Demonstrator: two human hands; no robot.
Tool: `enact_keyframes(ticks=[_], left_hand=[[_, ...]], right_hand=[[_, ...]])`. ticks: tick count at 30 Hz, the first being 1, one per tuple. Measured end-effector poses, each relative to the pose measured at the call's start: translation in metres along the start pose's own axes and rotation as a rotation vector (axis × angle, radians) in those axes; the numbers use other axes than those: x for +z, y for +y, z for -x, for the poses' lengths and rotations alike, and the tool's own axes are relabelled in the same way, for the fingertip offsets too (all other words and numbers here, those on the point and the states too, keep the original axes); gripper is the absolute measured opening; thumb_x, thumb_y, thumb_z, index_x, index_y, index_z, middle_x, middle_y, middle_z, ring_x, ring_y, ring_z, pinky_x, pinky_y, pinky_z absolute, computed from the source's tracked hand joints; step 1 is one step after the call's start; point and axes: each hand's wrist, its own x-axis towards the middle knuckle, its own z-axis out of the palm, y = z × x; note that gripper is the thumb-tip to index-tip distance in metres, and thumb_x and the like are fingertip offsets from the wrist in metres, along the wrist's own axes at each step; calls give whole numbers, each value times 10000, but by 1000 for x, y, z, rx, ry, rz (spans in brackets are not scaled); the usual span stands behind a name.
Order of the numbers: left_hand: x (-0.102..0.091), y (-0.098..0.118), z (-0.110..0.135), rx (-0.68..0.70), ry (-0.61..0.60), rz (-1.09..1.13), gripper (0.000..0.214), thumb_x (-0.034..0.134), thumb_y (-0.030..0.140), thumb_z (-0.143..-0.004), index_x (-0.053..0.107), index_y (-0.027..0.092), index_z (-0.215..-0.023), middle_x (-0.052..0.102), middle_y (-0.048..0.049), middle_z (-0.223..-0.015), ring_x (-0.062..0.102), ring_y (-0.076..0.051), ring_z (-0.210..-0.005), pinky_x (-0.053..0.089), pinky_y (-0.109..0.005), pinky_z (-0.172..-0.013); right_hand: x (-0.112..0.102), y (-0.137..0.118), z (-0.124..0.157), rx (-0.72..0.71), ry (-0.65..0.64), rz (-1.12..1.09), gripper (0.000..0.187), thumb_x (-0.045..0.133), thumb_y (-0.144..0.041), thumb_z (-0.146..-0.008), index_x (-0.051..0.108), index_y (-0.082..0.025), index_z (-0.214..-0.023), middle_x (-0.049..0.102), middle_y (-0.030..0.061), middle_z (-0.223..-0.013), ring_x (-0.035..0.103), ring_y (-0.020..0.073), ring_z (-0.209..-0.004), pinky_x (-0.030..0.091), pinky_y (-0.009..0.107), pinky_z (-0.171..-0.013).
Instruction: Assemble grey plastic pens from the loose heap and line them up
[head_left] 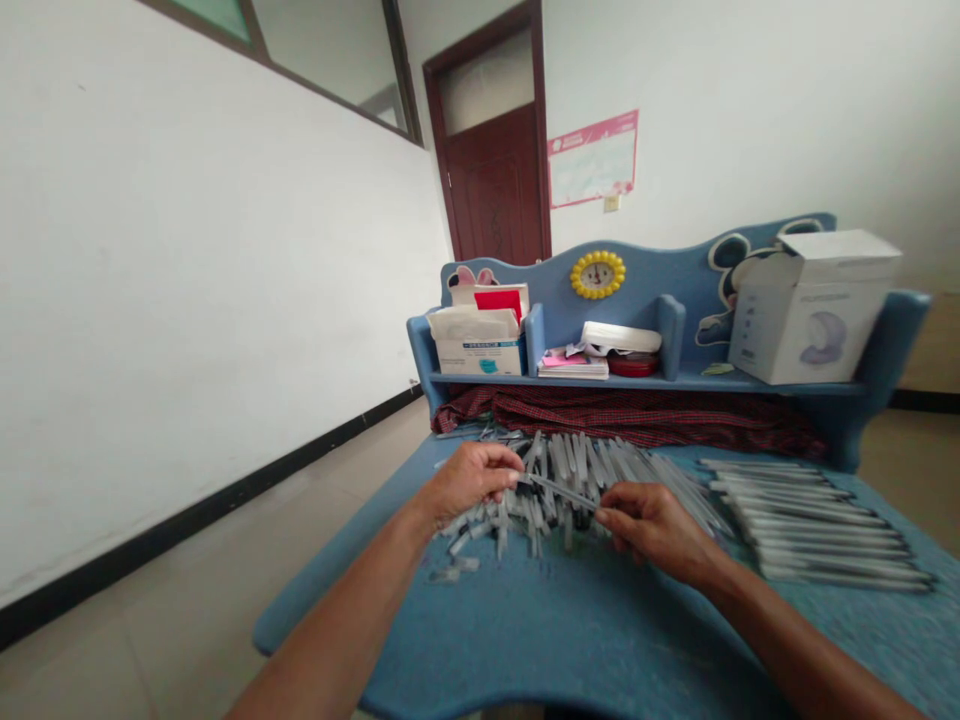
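My left hand and my right hand hold the two ends of one thin grey strip just above a loose heap of similar grey strips on a blue desk. Both hands are closed in a pinch on the strip. Short grey pieces lie scattered under and in front of my left hand. To the right of my right hand a neat row of long grey strips lies side by side.
A blue shelf at the desk's back carries a box of papers, booklets, a white round lid and a white carton. A red checked cloth lies under it. A brown door is behind.
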Motion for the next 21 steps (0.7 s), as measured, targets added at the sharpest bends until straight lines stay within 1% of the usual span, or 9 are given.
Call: enact_keyframes(ticks=[3, 8, 11, 15, 21], left_hand=[[3, -1, -6, -9, -18, 50, 227, 610, 298, -690, 617, 127, -839, 572, 20, -612, 460, -56, -463, 330, -164, -427], [8, -6, -14, 20, 9, 120, 243, 580, 337, -723, 616, 121, -829, 588, 8, -609, 437, -42, -421, 308, -159, -400], [10, -8, -17, 20, 39, 127, 254, 567, 364, -737, 608, 117, -782, 577, 11, -588, 423, -37, -407, 296, -156, -390], [13, -11, -19, 16, 61, 142, 256, 557, 359, -751, 579, 113, -684, 564, 13, -561, 408, -29, -391, 273, -153, -381], [14, -15, -19, 0, 95, 162, 260, 553, 353, -753, 555, 118, -641, 551, 21, -535, 387, -22, -373, 242, -151, -374]], right_hand=[[-1, 0, 0, 6, -1, 10, 222, 493, -382, -773, 542, -183, -689, 504, -45, -490, 436, 77, -397, 326, 183, -385], [-1, -1, 0, 18, 11, 6, 223, 484, -379, -777, 539, -186, -680, 507, -44, -492, 431, 76, -390, 326, 182, -380], [0, -3, 1, 17, 19, 7, 216, 481, -365, -781, 542, -182, -682, 510, -41, -492, 431, 75, -390, 322, 181, -378], [1, -4, 2, 20, 30, 17, 203, 485, -349, -782, 551, -181, -690, 513, -39, -495, 435, 76, -394, 325, 180, -379], [1, -1, 0, 18, 37, 8, 217, 488, -365, -784, 557, -178, -697, 503, -41, -487, 432, 77, -398, 330, 179, -378]])
